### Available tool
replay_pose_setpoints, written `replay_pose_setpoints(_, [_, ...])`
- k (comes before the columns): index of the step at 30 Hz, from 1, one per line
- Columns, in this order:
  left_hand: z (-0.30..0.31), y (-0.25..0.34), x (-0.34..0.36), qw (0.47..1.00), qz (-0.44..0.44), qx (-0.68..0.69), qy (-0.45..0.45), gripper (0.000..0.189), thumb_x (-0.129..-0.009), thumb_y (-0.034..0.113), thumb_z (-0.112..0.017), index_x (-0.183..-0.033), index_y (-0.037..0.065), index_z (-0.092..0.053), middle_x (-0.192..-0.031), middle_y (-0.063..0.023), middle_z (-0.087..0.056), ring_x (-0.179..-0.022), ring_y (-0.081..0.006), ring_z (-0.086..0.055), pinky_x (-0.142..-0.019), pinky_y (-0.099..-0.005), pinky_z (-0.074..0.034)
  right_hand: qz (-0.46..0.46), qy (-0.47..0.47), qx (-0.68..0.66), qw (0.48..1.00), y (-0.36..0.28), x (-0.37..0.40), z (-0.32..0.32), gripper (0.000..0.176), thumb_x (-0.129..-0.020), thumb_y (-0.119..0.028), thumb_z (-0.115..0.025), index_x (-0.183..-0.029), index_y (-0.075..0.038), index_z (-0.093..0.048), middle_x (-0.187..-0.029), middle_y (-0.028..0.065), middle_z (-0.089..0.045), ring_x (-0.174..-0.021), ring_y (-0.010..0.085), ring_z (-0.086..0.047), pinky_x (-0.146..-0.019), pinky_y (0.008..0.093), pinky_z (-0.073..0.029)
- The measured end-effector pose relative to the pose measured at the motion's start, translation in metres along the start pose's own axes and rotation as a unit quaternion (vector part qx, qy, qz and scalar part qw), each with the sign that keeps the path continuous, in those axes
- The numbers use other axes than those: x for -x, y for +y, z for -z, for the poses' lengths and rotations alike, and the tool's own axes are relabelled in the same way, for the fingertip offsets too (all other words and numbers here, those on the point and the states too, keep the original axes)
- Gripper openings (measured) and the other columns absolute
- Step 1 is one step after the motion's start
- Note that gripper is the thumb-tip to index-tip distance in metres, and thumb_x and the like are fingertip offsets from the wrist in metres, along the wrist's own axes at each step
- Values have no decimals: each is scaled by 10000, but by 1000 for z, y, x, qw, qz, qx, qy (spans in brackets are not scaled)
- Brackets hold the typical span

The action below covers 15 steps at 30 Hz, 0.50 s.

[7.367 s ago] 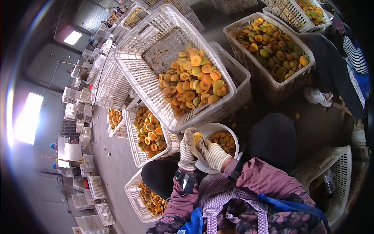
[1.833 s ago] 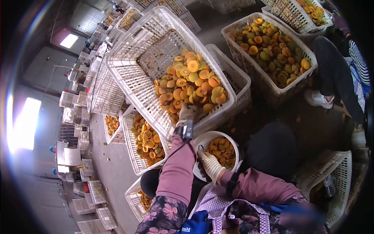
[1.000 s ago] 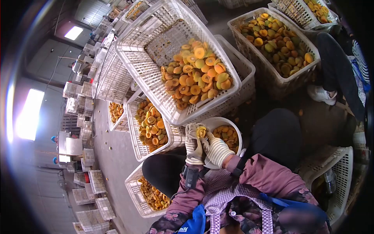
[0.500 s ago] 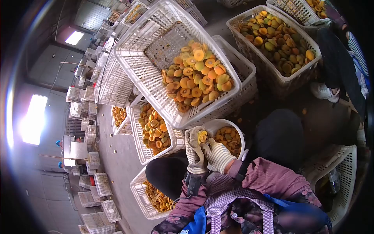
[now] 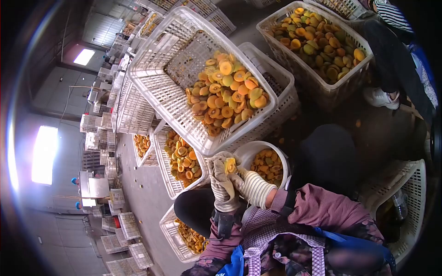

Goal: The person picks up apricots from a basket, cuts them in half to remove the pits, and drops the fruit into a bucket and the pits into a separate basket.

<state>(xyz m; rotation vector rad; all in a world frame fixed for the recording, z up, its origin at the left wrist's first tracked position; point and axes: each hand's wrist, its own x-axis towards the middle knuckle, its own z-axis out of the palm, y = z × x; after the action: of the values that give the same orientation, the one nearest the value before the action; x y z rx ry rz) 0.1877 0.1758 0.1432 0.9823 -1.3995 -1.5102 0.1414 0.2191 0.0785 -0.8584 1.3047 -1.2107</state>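
Observation:
Both my hands wear dirty whitish knit gloves and meet in front of my lap. My left hand (image 5: 222,179) is closed around a yellow-orange apricot half (image 5: 229,165), which shows at its fingertips. The fingers of my right hand (image 5: 252,183), in a striped cuff, are closed and press against the same fruit from the right; any small tool in them is hidden. Just behind the hands is a white bucket (image 5: 285,161) holding apricot pieces (image 5: 267,166). Above it, a large tilted white crate (image 5: 152,76) holds many apricot halves (image 5: 225,94).
Another full crate (image 5: 338,85) of apricot halves stands at upper right, near a seated co-worker's leg and shoe (image 5: 382,98). More fruit crates (image 5: 168,184) stand at my left. At lower right, a white crate (image 5: 416,207) holds a clear bottle (image 5: 399,204). Stacked crates line the hall.
The view has shifted slightly, so the crates sit a little left in the picture. My hands stay together on the apricot half; the right hand has turned slightly, its fingertips lower on the fruit.

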Motion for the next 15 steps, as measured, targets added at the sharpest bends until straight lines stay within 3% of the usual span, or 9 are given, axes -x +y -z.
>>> replay_pose_setpoints(1, [1, -2, -4, 1000, -5, -4, -6, 329, -953, 380, -383, -916, 64, -468, -884, -88, -531, -783, -172, -517, -697, -293, -430, 40, 15, -58, 997, 2, 1, -4, 349, -913, -253, -473, -1133, 17, -491, -869, 189, -605, -810, 304, -573, -709, 370, -474])
replay_pose_setpoints(2, [2, -5, -7, 1000, -19, -22, -2, 360, -946, 404, -393, -822, 71, -454, -807, -87, -525, -732, -173, -512, -667, -289, -424, 78, 29, -115, 990, 6, 3, -7, 424, -900, -342, -472, -1062, 47, -524, -814, 280, -594, -813, 418, -579, -695, 426, -471])
replay_pose_setpoints(3, [7, -5, -9, 1000, -16, -23, 0, 360, -946, 404, -393, -822, 71, -454, -807, -87, -525, -732, -173, -512, -667, -289, -424, 75, 28, -116, 990, 10, 7, -9, 424, -900, -342, -472, -1062, 47, -524, -814, 280, -594, -813, 418, -579, -695, 426, -471])
replay_pose_setpoints(5, [19, -1, -16, 988, -20, -84, -130, 378, -944, 406, -401, -757, 80, -447, -737, -90, -522, -666, -171, -498, -635, -287, -414, 75, 23, 12, 997, 9, 13, -7, 403, -910, -309, -467, -1075, 56, -518, -813, 278, -593, -806, 418, -578, -692, 421, -470])
replay_pose_setpoints(7, [19, -5, -16, 992, 18, -54, -112, 398, -948, 400, -393, -710, 82, -428, -685, -91, -514, -613, -169, -477, -591, -283, -403, 84, 20, -52, 995, 10, 13, -11, 397, -909, -312, -468, -1068, 47, -530, -816, 274, -593, -805, 418, -576, -682, 417, -470])
replay_pose_setpoints(10, [17, -10, -14, 996, 56, 11, -68, 349, -940, 369, -430, -767, 68, -463, -714, -82, -530, -615, -160, -510, -574, -261, -414, 3, -46, -172, 984, -10, 17, 5, 374, -907, -311, -465, -1062, 20, -549, -851, 252, -602, -810, 405, -575, -689, 405, -468])
replay_pose_setpoints(12, [18, -10, -14, 992, 63, -34, -101, 323, -939, 340, -434, -771, 65, -461, -716, -78, -530, -624, -155, -511, -575, -258, -416, -3, -54, 128, 990, -19, 20, 15, 350, -909, -305, -457, -1065, -8, -561, -898, 198, -619, -804, 345, -587, -707, 391, -465])
replay_pose_setpoints(13, [20, -10, -15, 986, 68, -78, -134, 298, -938, 310, -437, -774, 62, -459, -717, -75, -530, -634, -150, -511, -577, -254, -418, -3, -54, 128, 990, -13, 18, 13, 350, -909, -305, -457, -1065, -8, -561, -898, 198, -619, -804, 345, -587, -707, 391, -465])
replay_pose_setpoints(15, [33, -11, -23, 970, 115, -76, -201, 220, -925, 228, -438, -781, 63, -461, -723, -66, -531, -632, -135, -507, -568, -245, -419, 24, -107, -46, 993, 15, 10, -1, 265, -916, -249, -472, -1041, -44, -586, -843, 73, -617, -781, 222, -568, -714, 328, -463])
